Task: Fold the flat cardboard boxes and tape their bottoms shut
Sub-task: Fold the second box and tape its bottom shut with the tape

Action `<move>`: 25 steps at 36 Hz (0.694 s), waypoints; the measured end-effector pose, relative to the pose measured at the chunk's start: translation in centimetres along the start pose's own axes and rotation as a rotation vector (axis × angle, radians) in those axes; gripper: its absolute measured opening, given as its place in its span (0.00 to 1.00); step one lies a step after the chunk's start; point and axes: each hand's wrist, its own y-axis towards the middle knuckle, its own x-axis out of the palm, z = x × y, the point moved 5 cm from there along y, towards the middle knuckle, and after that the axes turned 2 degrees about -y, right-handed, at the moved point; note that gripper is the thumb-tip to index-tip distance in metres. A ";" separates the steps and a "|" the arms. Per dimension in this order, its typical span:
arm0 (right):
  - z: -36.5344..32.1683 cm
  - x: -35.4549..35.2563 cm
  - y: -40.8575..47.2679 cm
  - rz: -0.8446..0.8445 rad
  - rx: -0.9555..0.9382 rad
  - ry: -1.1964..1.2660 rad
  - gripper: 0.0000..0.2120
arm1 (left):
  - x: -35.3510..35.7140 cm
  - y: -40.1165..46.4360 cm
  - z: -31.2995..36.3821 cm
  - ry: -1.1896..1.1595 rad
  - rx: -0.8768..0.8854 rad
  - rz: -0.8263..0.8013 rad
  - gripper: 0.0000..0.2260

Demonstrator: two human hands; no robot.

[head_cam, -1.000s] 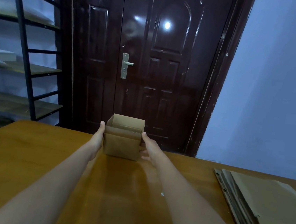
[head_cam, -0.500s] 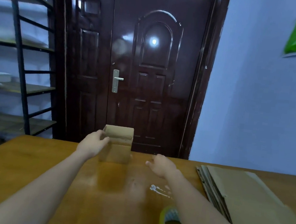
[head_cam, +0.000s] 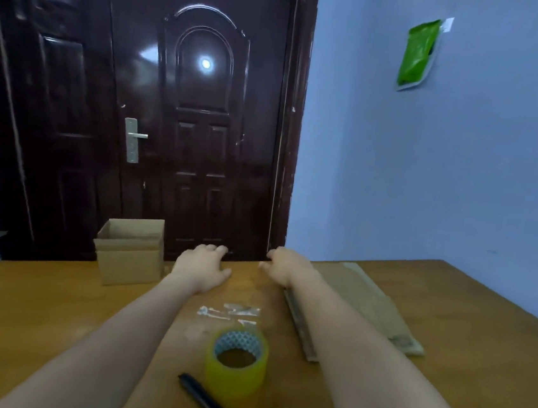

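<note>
At the far edge of the tabletop [head_cam: 34,305], left of centre, the folded box [head_cam: 129,252] stands upright with its open top up, its back side close to the table's far rim. Bare wood lies on every near side of it, so nothing crowds it. Right of centre, the stack of flat cardboard [head_cam: 360,303] lies flat, running from the far edge toward the near right, with bare tabletop beyond it to the right edge.

Both grips hold nothing. The left hand [head_cam: 202,268] is palm down, fingers loosely bent, just right of the box and apart from it. The right hand [head_cam: 286,267] is also palm down with relaxed fingers, beside the far left corner of the flat stack; whether it touches the cardboard cannot be told. Both forearms reach straight forward, nearly parallel, with a strip of tabletop between them.

In that strip sit bits of clear tape scrap [head_cam: 229,312], then the yellow tape roll [head_cam: 237,366] standing on its flat side, and a black pen [head_cam: 210,403] just beside it, nearer the person. Behind the table are a dark door [head_cam: 200,113] and a blue wall [head_cam: 447,172] with a green packet [head_cam: 418,53] on it.
</note>
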 end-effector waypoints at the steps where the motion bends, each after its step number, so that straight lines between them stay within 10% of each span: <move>1: 1.2 -0.3 -0.3 0.006 0.022 0.001 0.23 | 0.2 0.2 1.2 -0.002 0.014 -0.016 0.26; 25: 21.8 4.3 -9.5 -0.051 0.477 0.280 0.32 | 8.6 0.8 15.0 -0.196 0.158 -0.319 0.27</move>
